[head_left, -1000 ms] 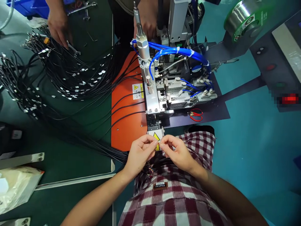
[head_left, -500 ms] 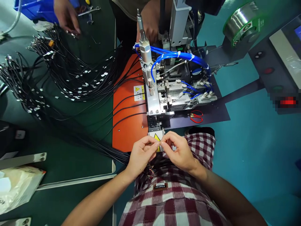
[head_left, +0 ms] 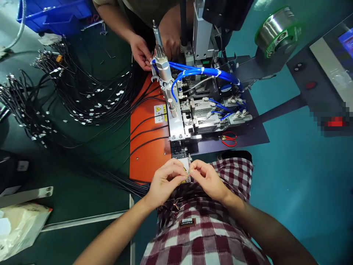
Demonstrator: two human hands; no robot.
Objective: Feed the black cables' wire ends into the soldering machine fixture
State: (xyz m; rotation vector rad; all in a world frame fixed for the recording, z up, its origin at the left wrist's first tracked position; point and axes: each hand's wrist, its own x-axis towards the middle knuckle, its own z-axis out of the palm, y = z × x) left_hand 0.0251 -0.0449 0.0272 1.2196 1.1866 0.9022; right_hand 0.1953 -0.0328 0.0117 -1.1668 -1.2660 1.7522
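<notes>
In the head view, my left hand [head_left: 167, 180] pinches with thumb and forefinger in front of a machine's near end. My right hand [head_left: 206, 180] also pinches, its fingertips almost meeting the left ones. A tiny pale, greenish bit shows between the fingertips, too small to name. Behind the fingers is a warning label [head_left: 188, 179], partly covered. Black cables [head_left: 132, 186] run from the left toward my left wrist. Below that wrist, thin coloured wire ends [head_left: 174, 205] lie over the checked cloth on my lap.
The machine has an orange plate [head_left: 146, 147], blue air tubes [head_left: 204, 70] and a metal cylinder [head_left: 164, 70]. Red-handled cutters [head_left: 229, 139] lie at its right. A solder spool [head_left: 277, 33] stands farther back. Bundled cables [head_left: 91, 106] cover the left table. A co-worker's hand [head_left: 141, 53] holds a wrench [head_left: 154, 75].
The co-worker's hand has moved right, from above the cable bundle to the machine, with a wrench. My hands stay pinched close together, fingertips slightly shifted. The view has shifted a little.
</notes>
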